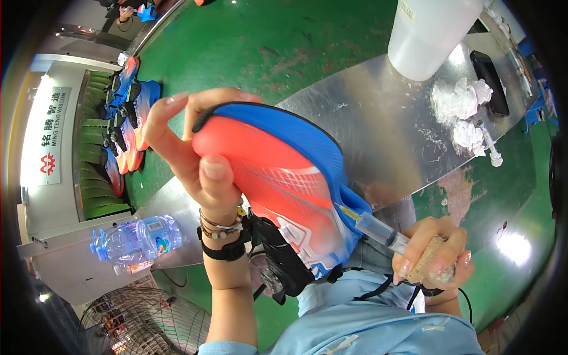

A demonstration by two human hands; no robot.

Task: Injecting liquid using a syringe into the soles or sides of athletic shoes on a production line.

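An orange-red and blue sports shoe [266, 157] is tilted up in front of me, its blue sole facing away to the upper right. Around its toe end curl the thumb and fingers of my left hand [180, 155]. My right hand [448, 251] grips a clear syringe [377, 229] at its plunger end. The thin yellowish tip reaches the blue edge of the shoe; whether it touches I cannot tell. Between my right fingers there is also a tan, grainy block [425, 260]. A black part [283, 254] hangs by the shoe's opening, beside my left wrist.
On the metal table [373, 142] stand a white plastic container [429, 38], crumpled white tissues [455, 99], a dark flat case [490, 83] and another syringe [490, 142]. Left are a clear water bottle [139, 238], a wire-caged fan [139, 322] and a green rack [97, 151] with several shoes.
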